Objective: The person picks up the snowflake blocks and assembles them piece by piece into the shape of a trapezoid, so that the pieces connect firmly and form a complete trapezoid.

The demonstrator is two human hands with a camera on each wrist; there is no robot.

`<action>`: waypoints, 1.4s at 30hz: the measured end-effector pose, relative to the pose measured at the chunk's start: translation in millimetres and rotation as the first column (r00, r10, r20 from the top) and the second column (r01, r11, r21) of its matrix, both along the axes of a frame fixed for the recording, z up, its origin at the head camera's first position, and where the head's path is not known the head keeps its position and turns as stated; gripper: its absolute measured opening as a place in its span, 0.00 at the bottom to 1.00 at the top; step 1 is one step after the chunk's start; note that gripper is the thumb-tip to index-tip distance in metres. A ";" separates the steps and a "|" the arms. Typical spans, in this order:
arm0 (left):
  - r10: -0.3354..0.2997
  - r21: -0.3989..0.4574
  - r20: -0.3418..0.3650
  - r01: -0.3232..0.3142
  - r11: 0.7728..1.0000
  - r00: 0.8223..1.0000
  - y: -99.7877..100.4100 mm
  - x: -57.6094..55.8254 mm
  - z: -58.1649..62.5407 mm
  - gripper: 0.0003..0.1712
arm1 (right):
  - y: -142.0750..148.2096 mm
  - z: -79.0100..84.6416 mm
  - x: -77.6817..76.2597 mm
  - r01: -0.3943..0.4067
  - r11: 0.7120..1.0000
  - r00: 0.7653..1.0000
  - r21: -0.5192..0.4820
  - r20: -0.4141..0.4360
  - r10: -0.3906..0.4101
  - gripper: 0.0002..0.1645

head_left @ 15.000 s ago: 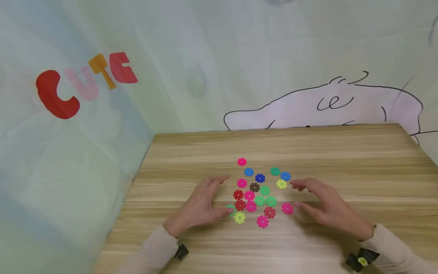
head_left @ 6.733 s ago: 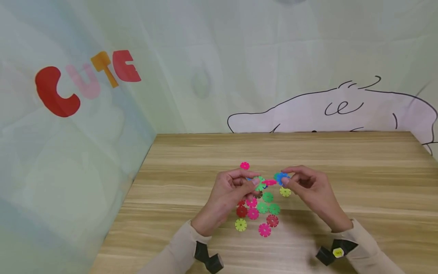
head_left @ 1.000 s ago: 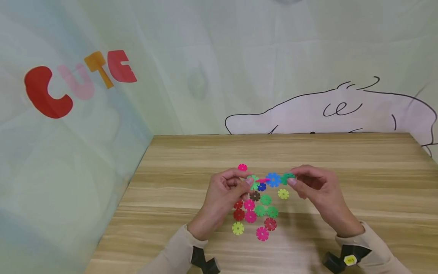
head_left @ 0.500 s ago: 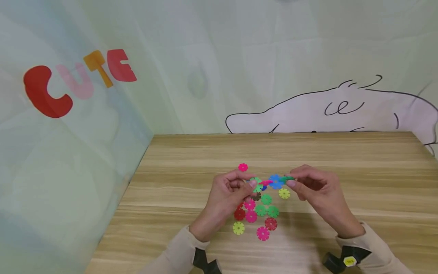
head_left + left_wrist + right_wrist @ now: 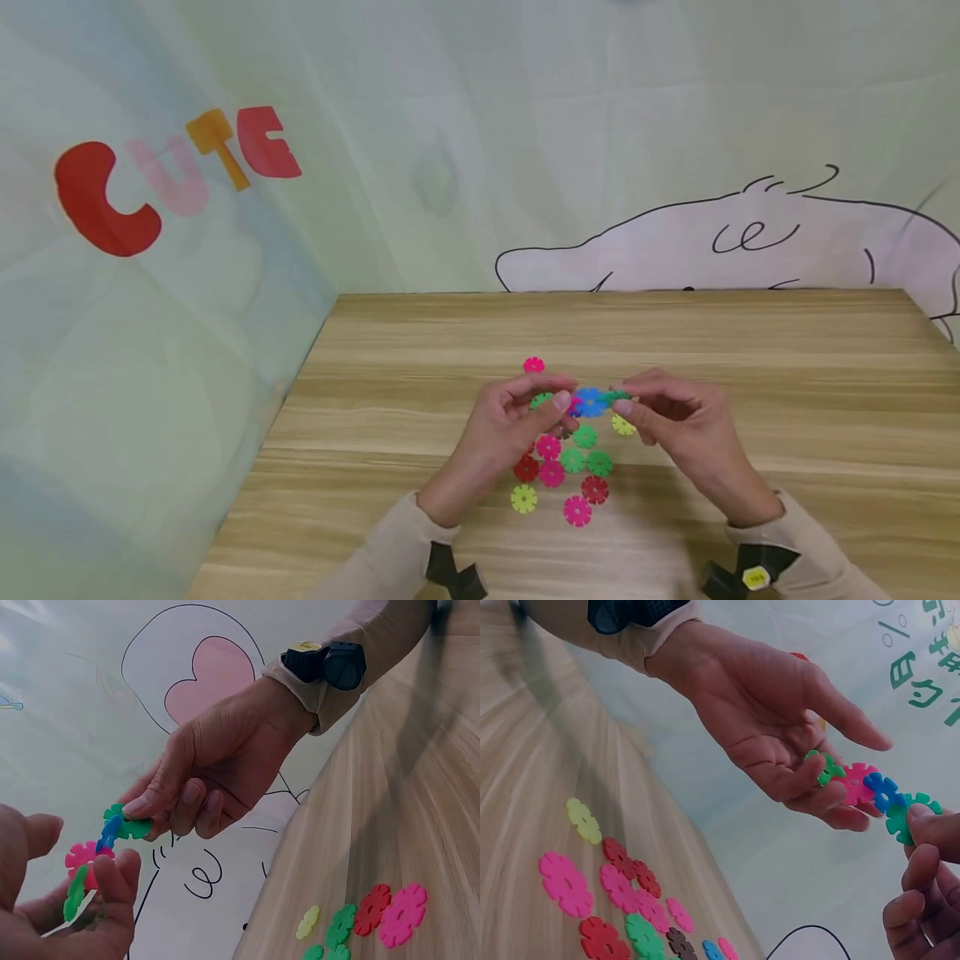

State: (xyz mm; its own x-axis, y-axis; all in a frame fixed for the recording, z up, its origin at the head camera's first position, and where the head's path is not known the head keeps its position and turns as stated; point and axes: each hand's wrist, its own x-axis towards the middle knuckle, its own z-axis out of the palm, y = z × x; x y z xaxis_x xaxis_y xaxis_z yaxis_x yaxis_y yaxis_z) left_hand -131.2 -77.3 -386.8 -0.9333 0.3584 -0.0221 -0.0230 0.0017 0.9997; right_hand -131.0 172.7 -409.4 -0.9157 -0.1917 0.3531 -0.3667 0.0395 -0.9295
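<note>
Chain [image 5: 875, 785] spans between your left hand [image 5: 502, 421] and right hand [image 5: 686, 425], above table [image 5: 405, 333]. Right pinches teal disc [image 5: 135, 829]; left touches green disc [image 5: 76, 892], grip unclear. Likely light, stiff; hold flat faces beside joints.

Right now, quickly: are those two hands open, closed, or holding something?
Left hand: holding the light green disc.
Right hand: pinching the darker green disc, at the linked discs' opposite end.
</note>
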 end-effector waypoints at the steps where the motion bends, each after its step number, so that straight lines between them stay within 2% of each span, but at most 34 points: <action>1: -0.021 0.009 0.006 0.021 1.000 1.000 0.4 0.0 -0.2 0.20 | -1.1 -0.4 0.4 -0.002 1.000 1.000 -0.002 0.003 0.002 0.10; 4: -0.055 -0.015 0.005 0.055 0.998 0.998 1.7 0.9 -1.0 0.21 | -4.6 -1.6 1.6 -0.013 1.000 1.000 -0.002 0.001 0.013 0.10; 9: -0.042 -0.084 -0.004 0.042 0.996 0.999 2.8 2.5 -3.4 0.21 | -9.1 -4.0 3.4 -0.030 1.000 0.999 0.005 -0.015 0.030 0.10; 15: -0.033 -0.072 -0.012 0.032 0.997 0.999 0.9 2.9 -3.0 0.21 | -5.4 -4.5 2.9 -0.010 0.998 1.000 0.069 0.011 0.010 0.14; 21: -0.016 -0.050 -0.015 0.015 0.999 1.000 -0.7 1.6 0.2 0.20 | 3.4 -8.6 -1.9 0.045 0.991 0.994 0.122 0.090 -0.056 0.16; 29: -0.012 -0.044 -0.002 0.012 0.999 1.000 -1.5 1.2 0.9 0.21 | 14.3 -25.5 -8.6 0.079 0.974 0.984 0.212 0.138 -0.110 0.18; 37: -0.015 0.001 0.010 0.015 1.000 1.000 0.3 -1.4 -0.7 0.17 | 23.0 -48.1 -16.6 0.061 0.962 0.971 0.266 0.208 -0.119 0.20; 42: -0.017 0.030 0.008 0.017 0.999 1.000 0.2 -1.5 -1.1 0.17 | 21.9 -59.9 -19.6 0.071 0.919 0.977 0.388 0.157 -0.142 0.21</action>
